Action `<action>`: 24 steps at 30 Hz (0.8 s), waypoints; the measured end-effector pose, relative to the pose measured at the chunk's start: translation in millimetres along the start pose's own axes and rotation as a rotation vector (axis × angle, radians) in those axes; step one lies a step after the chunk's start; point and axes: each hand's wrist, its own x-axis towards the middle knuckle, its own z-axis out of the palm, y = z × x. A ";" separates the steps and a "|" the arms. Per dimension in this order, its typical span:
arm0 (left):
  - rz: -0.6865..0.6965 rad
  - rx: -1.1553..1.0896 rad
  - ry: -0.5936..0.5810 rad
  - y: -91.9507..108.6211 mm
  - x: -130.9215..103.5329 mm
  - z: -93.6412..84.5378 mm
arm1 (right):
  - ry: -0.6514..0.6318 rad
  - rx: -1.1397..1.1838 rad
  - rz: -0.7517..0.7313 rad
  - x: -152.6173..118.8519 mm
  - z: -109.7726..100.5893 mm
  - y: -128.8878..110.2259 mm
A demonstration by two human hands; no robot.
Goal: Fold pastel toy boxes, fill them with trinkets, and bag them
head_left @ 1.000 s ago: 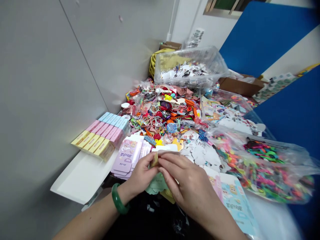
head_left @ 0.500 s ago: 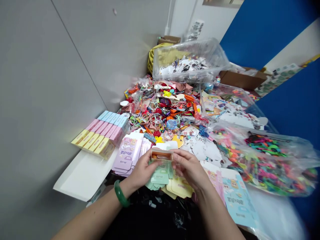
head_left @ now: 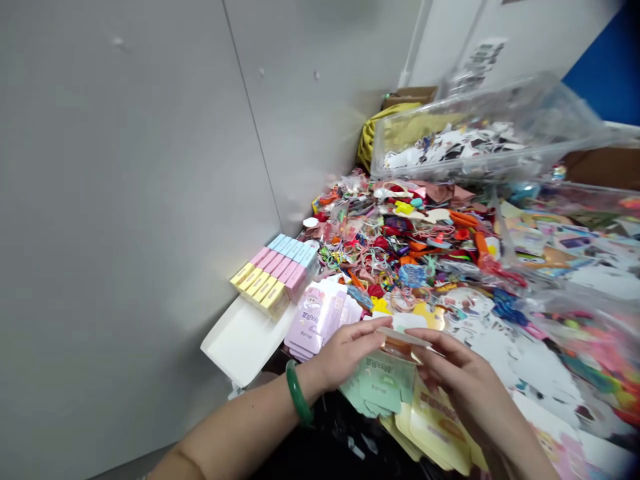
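Note:
A small green box (head_left: 388, 373) is held up between my two hands, its end flap at the top and an orange-brown item showing in the opening. My left hand (head_left: 345, 353), with a green bangle (head_left: 299, 393) at the wrist, grips the box's left side. The fingers of my right hand (head_left: 447, 360) are on its right edge and flap. Green cards lie just below and behind the box. Flat yellow packets (head_left: 435, 427) lie under my right hand, and purple packets (head_left: 313, 319) are stacked to the left.
Rows of yellow, pink and blue boxes (head_left: 274, 272) stand on a white tray (head_left: 240, 343) by the grey wall. Behind lies a heap of colourful trinkets (head_left: 400, 240), with a clear bin (head_left: 475, 160) of paper pieces beyond. White cutouts (head_left: 515, 360) lie to the right.
The view has turned left, so everything sits further right. The box's flap now lies across its opening, and my fingers have moved up to the top edge at both sides.

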 end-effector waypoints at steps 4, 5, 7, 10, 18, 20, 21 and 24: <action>0.182 0.208 0.123 12.8 -0.3 -0.6 | 0.065 -0.151 -0.327 -4.1 2.0 -1.6; 0.258 0.286 0.140 14.1 -0.6 -3.6 | 0.058 -0.213 -0.419 -5.5 1.4 -1.6; 0.371 0.414 0.129 13.4 -0.6 -11.1 | 0.030 -0.352 -0.576 -8.0 -0.4 -0.4; 0.435 0.512 0.071 8.9 0.3 -18.8 | 0.024 -0.512 -0.707 -9.7 -2.1 3.6; 0.351 0.507 0.053 19.9 3.4 -5.0 | 0.035 -0.488 -0.676 -9.4 4.5 -3.6; 0.315 0.508 0.063 24.0 5.6 -3.6 | 0.032 -0.476 -0.640 -9.1 4.8 -10.0; 0.303 0.509 0.061 25.0 6.5 -3.5 | 0.032 -0.475 -0.622 -8.8 4.6 -12.7; 0.330 0.505 0.058 23.2 7.8 -4.9 | 0.025 -0.475 -0.612 -7.5 3.3 -15.8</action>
